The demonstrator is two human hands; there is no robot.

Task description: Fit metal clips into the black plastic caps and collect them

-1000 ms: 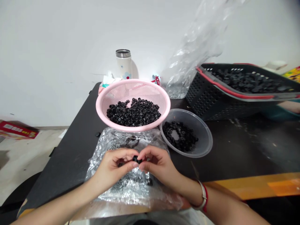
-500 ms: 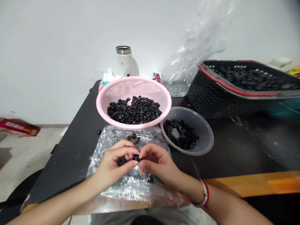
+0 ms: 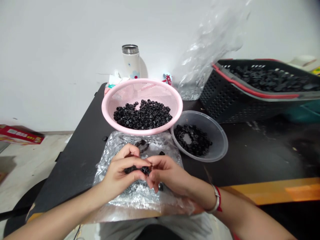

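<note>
Two-hand grip around black rings

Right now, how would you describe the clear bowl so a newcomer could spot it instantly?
On the black table, find the pink mesh basket in the middle. Just right of it sits a clear plastic bowl holding a ring of small black pieces; unlike the basket and the dark crate, it is solid-walled and see-through.

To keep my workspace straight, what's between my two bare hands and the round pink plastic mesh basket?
The head view shows a crinkled clear plastic bag, with small black pieces on it, between the left hand, right hand and pink mesh basket.
</note>
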